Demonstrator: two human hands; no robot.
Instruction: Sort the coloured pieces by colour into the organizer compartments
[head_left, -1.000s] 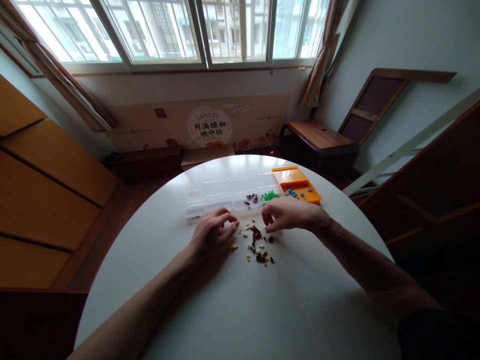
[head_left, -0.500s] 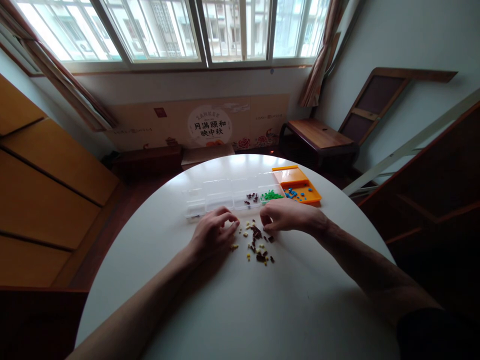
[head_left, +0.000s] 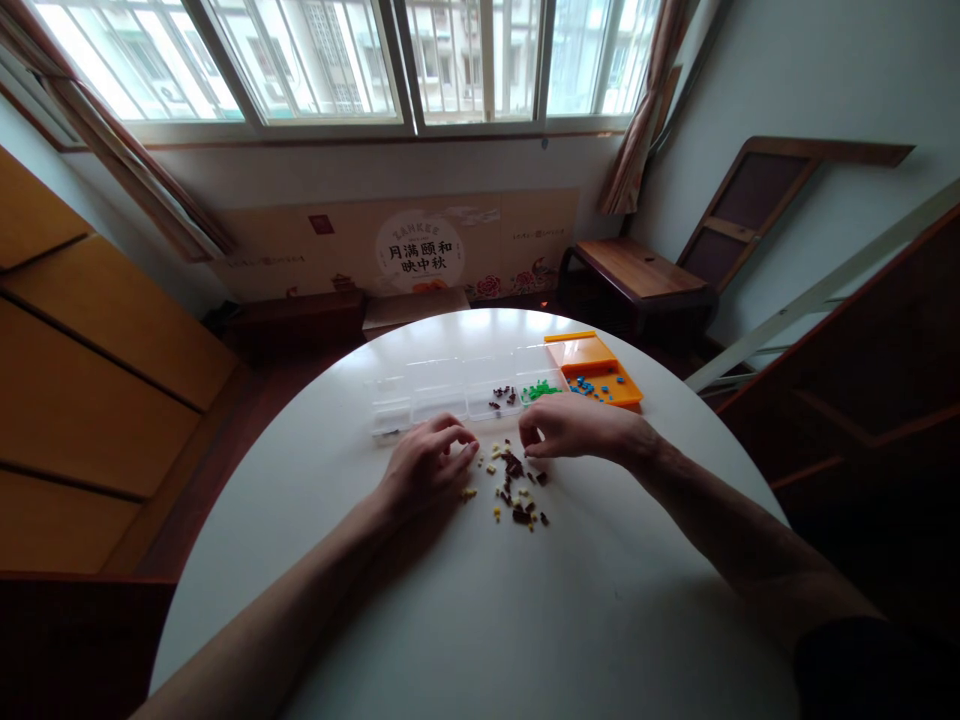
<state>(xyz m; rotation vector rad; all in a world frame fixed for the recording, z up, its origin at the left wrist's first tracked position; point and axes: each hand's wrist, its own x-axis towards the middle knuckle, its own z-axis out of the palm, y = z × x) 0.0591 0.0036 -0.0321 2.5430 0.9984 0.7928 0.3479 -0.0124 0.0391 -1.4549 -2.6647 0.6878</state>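
Observation:
Small toy building bricks, dark brown (head_left: 514, 465) and pale yellow (head_left: 492, 468), lie loose on the white table between my hands. To their left rests my left hand (head_left: 429, 462), its fingers curled and thumb close to the index fingertip; whatever is between them is too small to tell. On the right, my right hand (head_left: 581, 428) is in a pinch just above the pile's edge, and what it holds is hidden. Behind it sit a clear compartment box (head_left: 439, 403) with green bricks (head_left: 541, 389) and dark pieces (head_left: 502, 396).
An orange tray (head_left: 628, 392) with several blue bricks (head_left: 581, 385) adjoins the box on the right. The round white table (head_left: 465, 620) has its far edge near a wooden chair (head_left: 637, 268) and a printed cardboard panel (head_left: 300, 240) under the window.
My right hand has risen very slightly from the bricks, moving away from me. My left hand and the loose bricks look the same.

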